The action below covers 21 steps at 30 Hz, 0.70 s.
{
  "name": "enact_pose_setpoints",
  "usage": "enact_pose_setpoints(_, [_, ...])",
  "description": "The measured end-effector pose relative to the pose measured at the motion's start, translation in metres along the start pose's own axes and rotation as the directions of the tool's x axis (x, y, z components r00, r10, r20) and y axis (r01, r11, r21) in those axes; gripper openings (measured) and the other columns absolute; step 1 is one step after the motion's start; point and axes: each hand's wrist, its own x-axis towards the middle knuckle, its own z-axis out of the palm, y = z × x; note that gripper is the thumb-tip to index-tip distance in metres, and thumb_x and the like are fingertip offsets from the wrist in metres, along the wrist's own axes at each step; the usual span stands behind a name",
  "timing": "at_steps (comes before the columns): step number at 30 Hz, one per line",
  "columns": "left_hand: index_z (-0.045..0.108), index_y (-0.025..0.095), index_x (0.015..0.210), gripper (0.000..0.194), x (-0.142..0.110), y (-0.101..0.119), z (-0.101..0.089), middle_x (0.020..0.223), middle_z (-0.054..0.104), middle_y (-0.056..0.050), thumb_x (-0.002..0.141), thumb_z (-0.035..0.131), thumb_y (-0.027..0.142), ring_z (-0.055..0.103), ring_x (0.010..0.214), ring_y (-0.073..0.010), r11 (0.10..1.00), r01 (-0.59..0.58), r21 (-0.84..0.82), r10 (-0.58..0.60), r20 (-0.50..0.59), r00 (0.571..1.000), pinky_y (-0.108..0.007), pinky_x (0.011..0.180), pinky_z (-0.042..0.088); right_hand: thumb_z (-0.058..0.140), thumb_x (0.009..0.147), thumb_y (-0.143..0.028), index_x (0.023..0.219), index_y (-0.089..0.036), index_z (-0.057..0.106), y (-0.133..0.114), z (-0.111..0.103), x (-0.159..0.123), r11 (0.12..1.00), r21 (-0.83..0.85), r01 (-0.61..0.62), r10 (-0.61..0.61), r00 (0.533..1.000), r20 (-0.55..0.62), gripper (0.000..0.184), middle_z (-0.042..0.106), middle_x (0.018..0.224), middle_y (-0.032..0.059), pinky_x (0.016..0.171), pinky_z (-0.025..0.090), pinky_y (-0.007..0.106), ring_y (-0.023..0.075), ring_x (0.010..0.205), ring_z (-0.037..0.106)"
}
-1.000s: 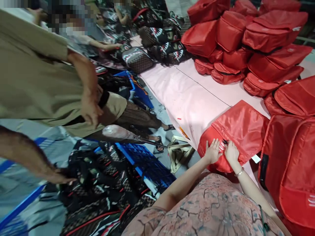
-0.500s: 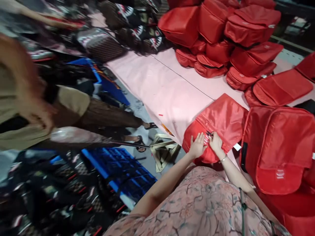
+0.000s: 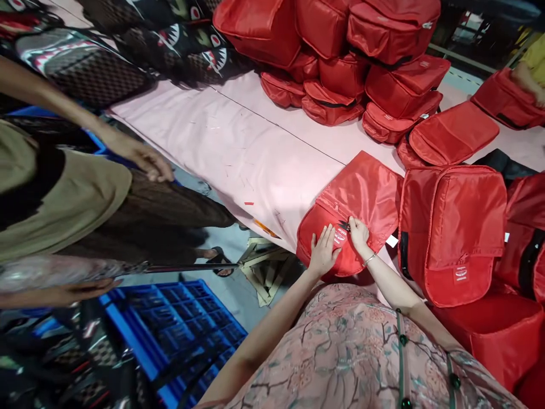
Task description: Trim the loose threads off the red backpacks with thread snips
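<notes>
A red bag (image 3: 361, 187) lies flat before me at the table's near edge, with a zipper across it and a small white print on its lower part. My left hand (image 3: 324, 250) rests flat on that lower part, fingers stretched beside the print. In my right hand (image 3: 358, 233) is a pair of small dark thread snips (image 3: 344, 225), its tips pointing left just above the print. A bracelet circles my right wrist. A white tag (image 3: 392, 241) sticks out at the bag's right side.
Red backpacks (image 3: 464, 233) stand close on my right, and more red bags (image 3: 332, 68) are piled at the back. Dark patterned bags (image 3: 97, 71) lie at the far left. A co-worker's hand (image 3: 145, 159) hangs over the aisle. A blue crate (image 3: 183, 318) sits on the floor.
My view has swung, so the scene sits further left and lower blur. The co-worker's arm has reached out toward the table. My hands stay on the red bag, the snips still at the print.
</notes>
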Motion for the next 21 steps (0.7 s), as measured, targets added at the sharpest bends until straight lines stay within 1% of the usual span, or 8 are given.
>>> enact_pose_setpoints(6, [0.02,0.011,0.144,0.064,-0.001,-0.003,0.005,0.148,0.026,-0.015,0.088,0.035,0.039,0.021,0.138,-0.0235,0.999,0.017,-0.042,-0.017,0.001,1.0,-0.046,0.111,0.014,0.035,0.09,-0.047,0.071,-0.019,0.06,-0.015,-0.005,-0.002,0.999,-0.045,-0.001,-0.002,0.999,-0.054,0.042,0.062,0.066,0.0024,0.057,0.038,0.022,0.014,0.061,0.056])
enact_pose_setpoints(8, [0.02,0.011,0.143,0.064,0.0,-0.005,0.009,0.148,0.026,-0.015,0.088,0.037,0.038,0.022,0.137,-0.0234,0.998,0.022,-0.057,-0.022,-0.007,1.0,-0.046,0.111,0.015,0.038,0.089,-0.041,0.062,-0.02,0.054,-0.023,-0.011,-0.001,0.994,0.108,0.009,-0.005,0.999,-0.035,0.038,0.054,0.054,-0.0019,0.05,0.035,0.019,0.0108,0.052,0.049])
enact_pose_setpoints(10, [0.024,0.013,0.142,0.062,-0.001,-0.007,0.013,0.146,0.031,-0.014,0.087,0.039,0.037,0.025,0.136,-0.0231,0.997,0.011,-0.077,-0.011,-0.003,1.0,-0.045,0.111,0.015,0.027,0.091,-0.038,0.053,-0.023,0.042,-0.032,-0.02,0.004,0.95,0.311,0.018,-0.035,0.998,0.048,0.043,0.036,0.041,-0.0086,0.039,0.029,0.017,0.0086,0.041,0.036])
enact_pose_setpoints(13, [0.035,0.015,0.137,0.056,-0.001,-0.01,0.019,0.14,0.042,-0.012,0.086,0.043,0.034,0.032,0.133,-0.0231,0.993,-0.014,-0.118,0.014,0.003,1.0,-0.044,0.112,0.015,0.012,0.093,-0.032,0.052,-0.028,0.023,-0.047,-0.033,0.014,0.781,0.625,-0.017,-0.086,0.987,0.135,0.043,0.014,0.037,-0.012,0.032,0.023,0.017,0.0098,0.034,0.019])
enact_pose_setpoints(15, [0.043,0.015,0.131,0.05,-0.001,-0.012,0.019,0.135,0.048,-0.011,0.085,0.046,0.034,0.037,0.13,-0.023,0.987,-0.014,-0.161,0.011,-0.02,1.0,-0.043,0.111,0.017,0.018,0.094,-0.032,0.054,-0.026,0.019,-0.057,-0.04,0.018,0.516,0.849,-0.115,-0.093,0.978,0.189,0.04,0.012,0.038,-0.0118,0.031,0.02,0.018,0.0091,0.033,0.014])
enact_pose_setpoints(17, [0.051,0.015,0.122,0.041,0.004,-0.015,0.017,0.128,0.055,-0.011,0.086,0.046,0.033,0.045,0.123,-0.0214,0.973,0.027,-0.229,-0.042,-0.061,0.997,-0.039,0.108,0.026,0.029,0.092,-0.037,0.056,-0.024,0.023,-0.06,-0.044,0.019,0.257,0.944,-0.209,-0.117,0.962,0.245,0.038,0.016,0.04,-0.0115,0.032,0.015,0.018,0.0075,0.033,0.012])
enact_pose_setpoints(19, [0.056,0.015,0.113,0.033,0.014,-0.018,0.012,0.117,0.061,-0.01,0.087,0.045,0.031,0.053,0.111,-0.019,0.944,0.134,-0.303,-0.171,-0.099,0.98,-0.033,0.1,0.036,0.036,0.089,-0.043,0.059,-0.023,0.028,-0.053,-0.046,0.015,0.227,0.951,-0.209,-0.103,0.966,0.237,0.037,0.021,0.044,-0.0109,0.034,0.013,0.018,0.0064,0.035,0.014])
enact_pose_setpoints(21, [0.06,0.016,0.106,0.027,0.028,-0.018,0.007,0.107,0.064,-0.008,0.086,0.047,0.029,0.058,0.1,-0.0173,0.899,0.254,-0.355,-0.298,-0.072,0.952,-0.029,0.091,0.042,0.041,0.085,-0.049,0.063,-0.022,0.032,-0.035,-0.046,0.007,0.327,0.936,-0.129,-0.046,0.987,0.153,0.036,0.028,0.049,-0.0097,0.037,0.019,0.018,0.0063,0.039,0.022])
